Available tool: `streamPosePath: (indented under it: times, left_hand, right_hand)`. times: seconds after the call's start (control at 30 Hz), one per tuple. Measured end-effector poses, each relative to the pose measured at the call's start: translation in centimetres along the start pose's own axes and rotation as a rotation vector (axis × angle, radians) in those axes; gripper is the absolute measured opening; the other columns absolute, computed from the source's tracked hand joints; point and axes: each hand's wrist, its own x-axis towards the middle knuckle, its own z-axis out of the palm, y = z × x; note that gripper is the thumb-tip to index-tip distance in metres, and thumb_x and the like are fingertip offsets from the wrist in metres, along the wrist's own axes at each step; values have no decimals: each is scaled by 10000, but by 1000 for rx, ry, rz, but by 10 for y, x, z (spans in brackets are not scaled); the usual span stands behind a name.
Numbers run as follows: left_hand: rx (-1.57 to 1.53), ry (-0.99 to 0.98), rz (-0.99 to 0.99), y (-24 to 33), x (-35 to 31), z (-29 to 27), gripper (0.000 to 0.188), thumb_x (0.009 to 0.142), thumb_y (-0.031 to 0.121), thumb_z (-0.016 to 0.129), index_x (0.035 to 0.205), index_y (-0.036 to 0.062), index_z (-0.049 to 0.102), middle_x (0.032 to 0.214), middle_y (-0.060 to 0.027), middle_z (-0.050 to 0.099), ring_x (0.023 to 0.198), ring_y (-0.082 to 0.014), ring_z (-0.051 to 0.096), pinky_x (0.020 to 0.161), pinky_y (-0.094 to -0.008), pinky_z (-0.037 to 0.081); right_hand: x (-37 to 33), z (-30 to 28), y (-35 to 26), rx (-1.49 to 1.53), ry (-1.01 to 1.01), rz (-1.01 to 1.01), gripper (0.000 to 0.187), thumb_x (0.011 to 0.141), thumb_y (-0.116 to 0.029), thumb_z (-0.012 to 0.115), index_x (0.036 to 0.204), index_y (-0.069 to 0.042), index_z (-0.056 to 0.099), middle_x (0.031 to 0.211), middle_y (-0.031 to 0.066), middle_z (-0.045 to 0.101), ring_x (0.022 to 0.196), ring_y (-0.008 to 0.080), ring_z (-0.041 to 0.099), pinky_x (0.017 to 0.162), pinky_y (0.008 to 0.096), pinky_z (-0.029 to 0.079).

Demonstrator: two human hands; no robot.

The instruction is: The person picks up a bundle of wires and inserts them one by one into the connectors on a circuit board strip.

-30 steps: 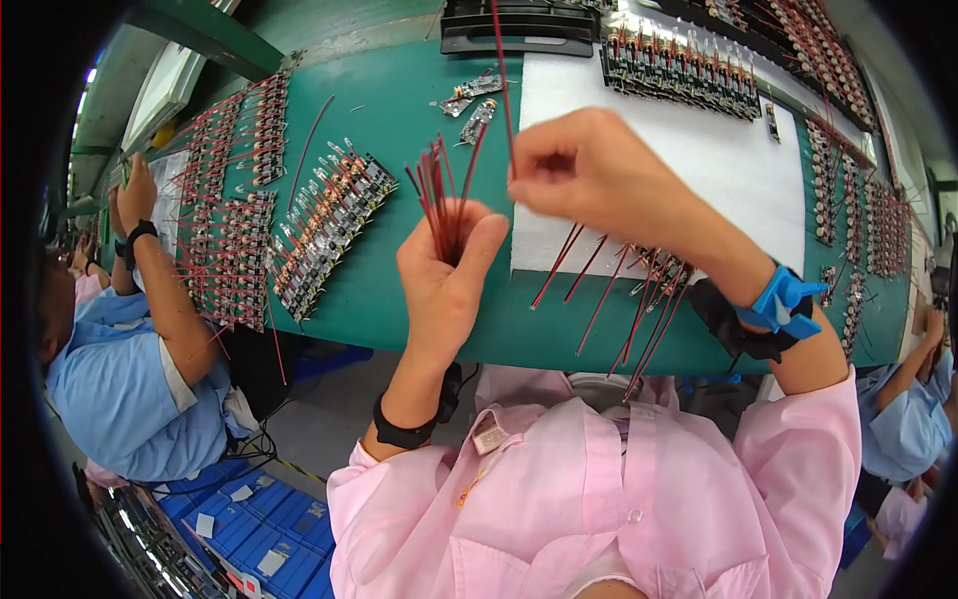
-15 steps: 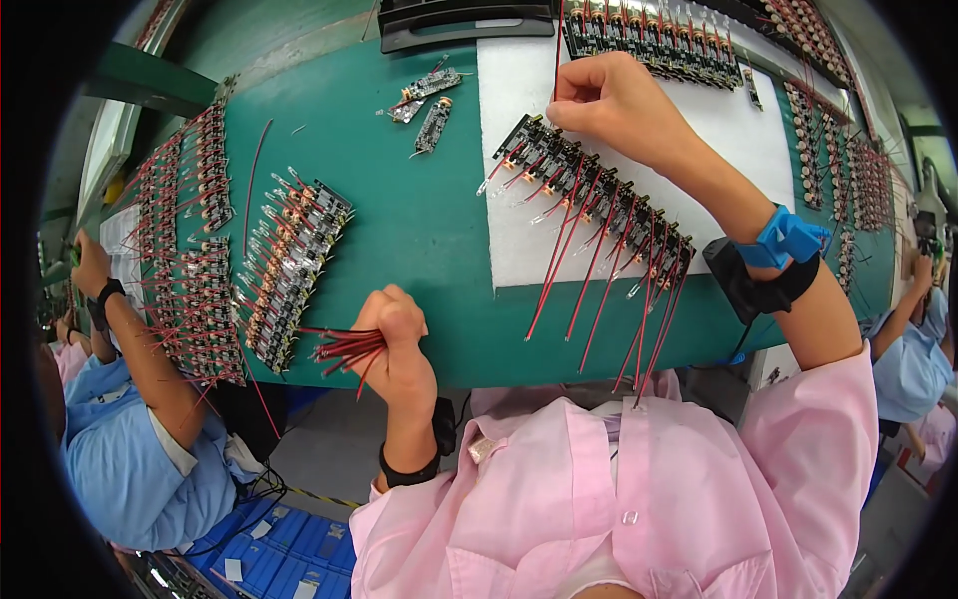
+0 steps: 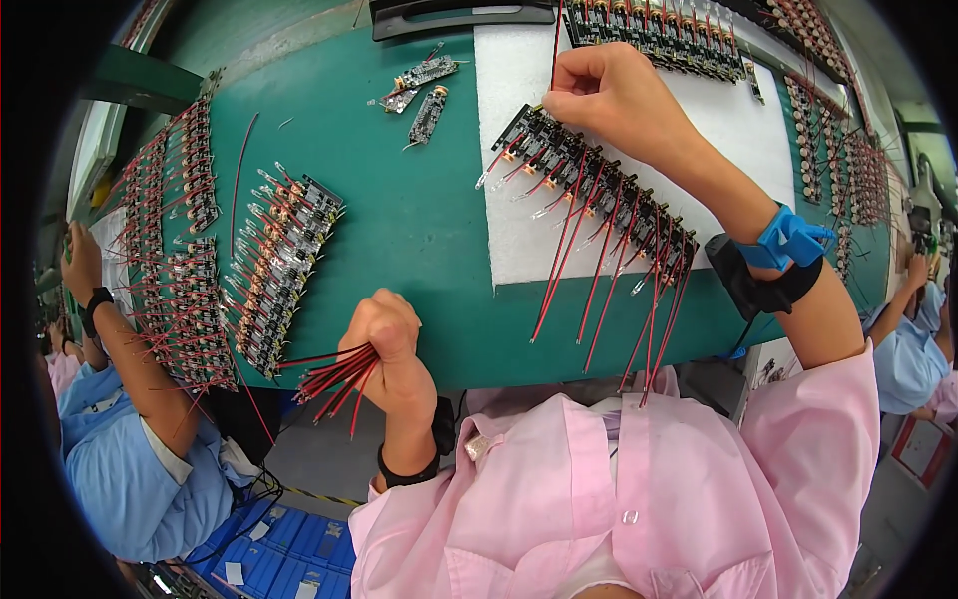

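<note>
My left hand (image 3: pixel 394 339), near the table's front edge, is closed around a bundle of thin red and black wires (image 3: pixel 337 375) whose ends fan out to the left. Thumb and forefinger of my right hand (image 3: pixel 611 95) pinch one dark red wire (image 3: pixel 557 48) standing upright. That hand is over the far left end of a slanted row of small black circuit boards (image 3: pixel 609 190) on a white foam sheet (image 3: pixel 511 255). From several of these boards red wires trail toward me. Whether the pinched wire's lower end touches a board, I cannot tell; my fingers hide it.
Another board row (image 3: pixel 289 270) lies left on the green table (image 3: pixel 419 240), beside a loose red wire (image 3: pixel 239 180). Loose boards (image 3: pixel 427 115) lie farther back near a black tray (image 3: pixel 464 20). More wired boards (image 3: pixel 649 40) stand behind. A co-worker's arm (image 3: pixel 140 349) is at left.
The wire bundle in my left hand has tipped lower and spread wider. My right hand has shifted slightly left and nearer, still pinching the wire. Some trailing wires have swung a little.
</note>
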Motion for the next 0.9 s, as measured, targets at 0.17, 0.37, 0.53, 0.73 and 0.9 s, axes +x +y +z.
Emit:
streamPosePath:
  times: [0.17, 0.37, 0.53, 0.73, 0.9]
  left_hand:
    - [0, -4, -4, 1, 0, -1, 433, 836, 342, 440, 542, 54, 303, 493, -10, 316, 454, -75, 269, 409, -218, 176]
    - [13, -4, -3, 0, -1, -2, 427, 842, 331, 431, 545, 53, 300, 499, -10, 324, 458, -71, 266, 408, -216, 178]
    - [20, -10, -14, 0, -1, -2, 421, 847, 323, 424, 551, 49, 301, 505, -8, 329, 462, -68, 264, 409, -216, 179]
    - [14, -16, -2, 0, 0, -1, 410, 850, 307, 422, 557, 45, 303, 507, -4, 328, 465, -67, 261, 410, -216, 178]
    - [21, -17, -16, 1, -1, -1, 391, 855, 276, 417, 561, 43, 306, 509, -1, 324, 471, -64, 259, 413, -214, 175]
  right_hand:
    - [-1, 2, -4, -48, 42, -38, 150, 650, -85, 537, 561, 13, 466, 490, -8, 424, 470, 43, 379, 434, 200, 310]
    - [-1, 1, -8, -65, 22, -58, 150, 647, -86, 528, 555, 14, 464, 480, -3, 421, 463, 47, 382, 430, 203, 312]
    - [-1, 1, -4, -42, 32, -27, 150, 644, -89, 527, 553, 14, 467, 479, 3, 425, 461, 49, 388, 426, 204, 311]
    - [1, 2, -6, -67, 29, -5, 146, 639, -91, 528, 553, 16, 475, 479, 9, 436, 456, 54, 393, 422, 211, 316]
    - [0, 2, -12, -54, 17, 67, 146, 634, -91, 527, 553, 18, 475, 481, 13, 441, 457, 56, 399, 426, 217, 324]
